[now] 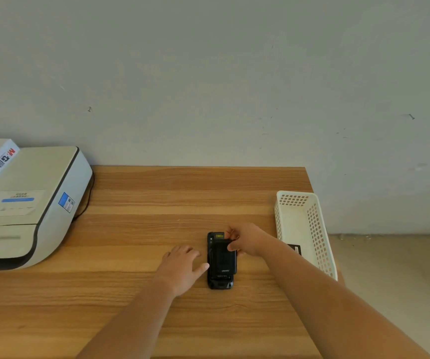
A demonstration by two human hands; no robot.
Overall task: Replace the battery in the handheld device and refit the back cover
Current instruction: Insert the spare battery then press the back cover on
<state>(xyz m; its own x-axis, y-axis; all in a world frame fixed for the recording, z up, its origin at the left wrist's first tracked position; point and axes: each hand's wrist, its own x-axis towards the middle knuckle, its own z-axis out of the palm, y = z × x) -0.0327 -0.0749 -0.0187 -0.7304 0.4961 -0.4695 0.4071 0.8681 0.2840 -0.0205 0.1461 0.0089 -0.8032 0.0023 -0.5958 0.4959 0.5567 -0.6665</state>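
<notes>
wooden table (144, 229) carries a printer (30, 203), white basket (304, 229) and handheld device (220, 263).

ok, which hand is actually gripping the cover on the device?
The right hand: it pinches the black back cover at its top edge. The left hand lies flat, thumb against the black handheld device.
</notes>
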